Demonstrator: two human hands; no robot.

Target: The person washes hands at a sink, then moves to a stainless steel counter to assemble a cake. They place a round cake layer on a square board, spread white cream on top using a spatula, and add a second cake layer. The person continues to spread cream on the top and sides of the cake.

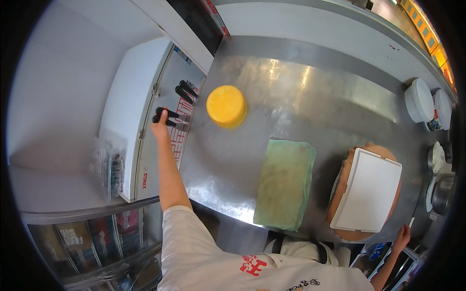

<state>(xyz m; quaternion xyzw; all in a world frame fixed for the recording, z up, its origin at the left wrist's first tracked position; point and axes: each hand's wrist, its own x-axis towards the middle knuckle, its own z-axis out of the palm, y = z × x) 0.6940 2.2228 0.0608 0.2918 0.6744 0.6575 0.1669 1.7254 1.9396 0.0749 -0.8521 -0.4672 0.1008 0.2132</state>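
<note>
At the table's left edge, my left hand (159,127) is closed around black handles (165,115). Flat metal blades extend from these handles toward the table edge; the fingers partly hide the grips. Two more black-handled tools (185,91) lie just beyond them. A round yellow cake-like block (226,105) stands on the steel table to the right of that hand. Low on the right, my right hand (402,237) holds a thin white object (411,222), of which only the tip shows. Close to it, a white rectangular board (367,191) lies on a brown sheet (347,182).
A folded green cloth (284,184) lies on the steel table (262,80) near my body. White lidded tubs (419,100) stand at the far right, above a metal bowl (442,196). A white chest freezer (149,160) borders the table's left side.
</note>
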